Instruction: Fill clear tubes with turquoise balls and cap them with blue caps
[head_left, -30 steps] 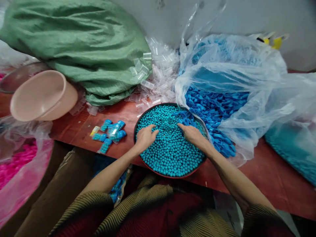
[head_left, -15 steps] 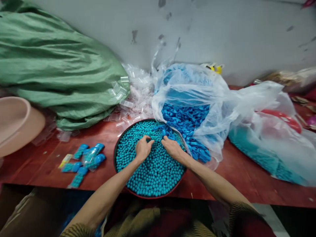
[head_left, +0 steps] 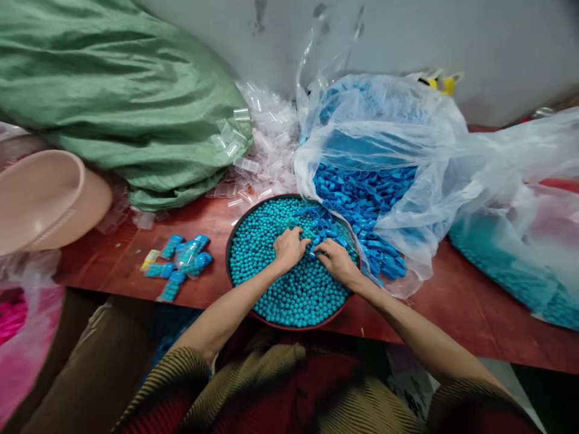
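Note:
A round tray full of small turquoise beads sits at the table's front edge. My left hand is over the middle of the beads, fingers curled; what they hold is hidden. Close on its right, my right hand has thumb and fingers drawn together at a small shiny piece too small to name. Clear plastic pieces lie among the beads just beyond my left hand. Blue plastic caps spill onto the tray's far right side from a clear bag.
Left of the tray lie several bead-filled clear tubes with blue caps, beside a yellow piece. Empty clear tubes are heaped behind, against a green sack. A pink basin stands left; a bag of turquoise beads lies right.
My hands have come closer together and shifted toward the tray's far right part, near the blue caps. The camera view swung right, then partly back left.

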A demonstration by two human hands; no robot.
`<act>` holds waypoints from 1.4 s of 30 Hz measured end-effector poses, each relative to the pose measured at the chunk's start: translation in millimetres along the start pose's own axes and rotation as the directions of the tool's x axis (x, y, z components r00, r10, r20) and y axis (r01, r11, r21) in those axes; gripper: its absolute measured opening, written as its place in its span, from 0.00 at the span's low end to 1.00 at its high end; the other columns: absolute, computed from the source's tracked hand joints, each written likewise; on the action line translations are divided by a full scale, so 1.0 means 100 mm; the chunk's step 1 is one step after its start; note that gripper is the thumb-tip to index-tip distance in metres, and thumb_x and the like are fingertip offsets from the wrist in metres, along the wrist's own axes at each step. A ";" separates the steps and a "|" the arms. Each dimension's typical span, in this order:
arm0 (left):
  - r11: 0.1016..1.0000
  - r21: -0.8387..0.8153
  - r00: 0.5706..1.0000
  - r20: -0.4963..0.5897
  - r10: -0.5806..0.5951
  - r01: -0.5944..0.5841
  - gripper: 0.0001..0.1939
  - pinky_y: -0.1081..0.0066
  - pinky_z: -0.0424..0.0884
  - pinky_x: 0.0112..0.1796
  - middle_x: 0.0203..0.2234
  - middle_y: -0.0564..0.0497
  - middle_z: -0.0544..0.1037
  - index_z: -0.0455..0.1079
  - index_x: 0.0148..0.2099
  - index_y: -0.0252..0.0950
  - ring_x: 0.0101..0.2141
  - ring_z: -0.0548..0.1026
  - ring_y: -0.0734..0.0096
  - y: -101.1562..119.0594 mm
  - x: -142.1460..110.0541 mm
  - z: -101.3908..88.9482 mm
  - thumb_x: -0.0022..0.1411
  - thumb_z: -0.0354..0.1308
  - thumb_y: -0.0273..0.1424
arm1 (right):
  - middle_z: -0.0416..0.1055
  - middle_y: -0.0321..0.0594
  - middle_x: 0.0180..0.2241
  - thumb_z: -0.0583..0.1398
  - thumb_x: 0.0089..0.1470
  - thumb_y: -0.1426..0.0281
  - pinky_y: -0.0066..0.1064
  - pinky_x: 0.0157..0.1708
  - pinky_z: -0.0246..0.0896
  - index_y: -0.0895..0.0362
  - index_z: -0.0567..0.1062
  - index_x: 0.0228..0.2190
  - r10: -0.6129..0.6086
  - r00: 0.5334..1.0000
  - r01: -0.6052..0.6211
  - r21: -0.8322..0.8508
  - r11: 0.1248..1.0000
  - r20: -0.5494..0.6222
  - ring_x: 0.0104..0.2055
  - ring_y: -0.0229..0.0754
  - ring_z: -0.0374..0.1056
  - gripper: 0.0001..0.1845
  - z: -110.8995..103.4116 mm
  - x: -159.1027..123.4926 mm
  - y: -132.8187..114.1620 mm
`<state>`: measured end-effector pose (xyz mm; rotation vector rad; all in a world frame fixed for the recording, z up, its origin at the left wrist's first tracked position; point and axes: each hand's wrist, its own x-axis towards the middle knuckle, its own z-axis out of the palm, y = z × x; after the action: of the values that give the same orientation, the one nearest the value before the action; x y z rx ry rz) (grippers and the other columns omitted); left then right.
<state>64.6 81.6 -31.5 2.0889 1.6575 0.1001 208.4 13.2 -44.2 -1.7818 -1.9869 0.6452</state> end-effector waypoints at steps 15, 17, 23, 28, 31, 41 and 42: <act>0.990 -0.046 0.988 0.078 0.133 -0.130 0.13 0.65 0.67 0.43 0.40 0.44 0.76 0.66 0.46 0.37 0.44 0.74 0.59 -0.01 0.09 0.04 0.60 0.54 0.36 | 0.68 0.47 0.36 0.46 0.60 0.76 0.37 0.37 0.47 0.60 0.71 0.41 -0.246 0.946 0.323 -0.525 0.787 0.213 0.38 0.46 0.59 0.16 -0.02 0.00 -0.15; 0.986 -0.086 0.985 0.084 0.150 -0.143 0.13 0.66 0.67 0.43 0.38 0.45 0.77 0.67 0.47 0.37 0.43 0.74 0.59 -0.07 0.12 0.03 0.59 0.55 0.33 | 0.68 0.46 0.35 0.46 0.61 0.74 0.37 0.36 0.46 0.59 0.70 0.44 -0.236 0.946 0.320 -0.510 0.798 0.224 0.37 0.46 0.59 0.16 -0.02 -0.01 -0.18; 0.936 -0.317 0.982 0.048 0.181 -0.157 0.10 0.71 0.68 0.42 0.37 0.49 0.77 0.68 0.43 0.35 0.40 0.74 0.67 -0.25 0.17 -0.03 0.57 0.56 0.29 | 0.68 0.48 0.38 0.51 0.60 0.69 0.37 0.37 0.48 0.58 0.72 0.37 -0.283 0.930 0.365 -0.505 0.782 0.234 0.41 0.48 0.59 0.10 0.02 0.01 -0.29; 0.833 -0.552 0.974 0.208 0.087 0.044 0.07 0.78 0.64 0.21 0.25 0.55 0.72 0.63 0.40 0.33 0.20 0.68 0.79 -0.36 0.09 -0.17 0.58 0.53 0.27 | 0.70 0.45 0.36 0.49 0.61 0.73 0.35 0.40 0.52 0.59 0.70 0.39 -0.307 0.907 0.406 -0.407 0.818 0.289 0.40 0.45 0.63 0.11 0.15 0.05 -0.37; 0.729 -0.673 0.954 0.282 0.099 0.123 0.07 0.81 0.60 0.17 0.24 0.56 0.70 0.61 0.40 0.34 0.18 0.67 0.81 -0.44 0.03 -0.22 0.58 0.52 0.26 | 0.71 0.47 0.36 0.52 0.59 0.71 0.34 0.40 0.54 0.60 0.71 0.36 -0.226 0.923 0.338 -0.376 0.863 0.311 0.40 0.46 0.65 0.09 0.11 0.06 -0.32; 0.606 -0.795 0.933 0.233 0.273 0.022 0.17 0.80 0.62 0.17 0.27 0.56 0.69 0.61 0.48 0.35 0.18 0.65 0.82 -0.42 -0.18 -0.17 0.56 0.53 0.28 | 0.72 0.50 0.45 0.46 0.60 0.71 0.37 0.45 0.62 0.62 0.65 0.54 -0.031 0.999 0.030 0.037 0.999 0.020 0.46 0.46 0.68 0.23 0.03 0.22 -0.29; 0.604 -0.797 0.930 0.228 0.290 0.007 0.18 0.80 0.62 0.17 0.27 0.56 0.69 0.61 0.50 0.35 0.18 0.65 0.82 -0.41 -0.20 -0.17 0.56 0.53 0.29 | 0.73 0.48 0.42 0.46 0.60 0.70 0.36 0.44 0.63 0.61 0.68 0.52 -0.022 0.999 0.018 0.132 0.991 0.027 0.44 0.45 0.69 0.22 0.04 0.23 -0.31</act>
<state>16.5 74.3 -28.5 1.4179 0.9448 0.4251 178.6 33.3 -29.8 -1.6817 -1.9307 0.7807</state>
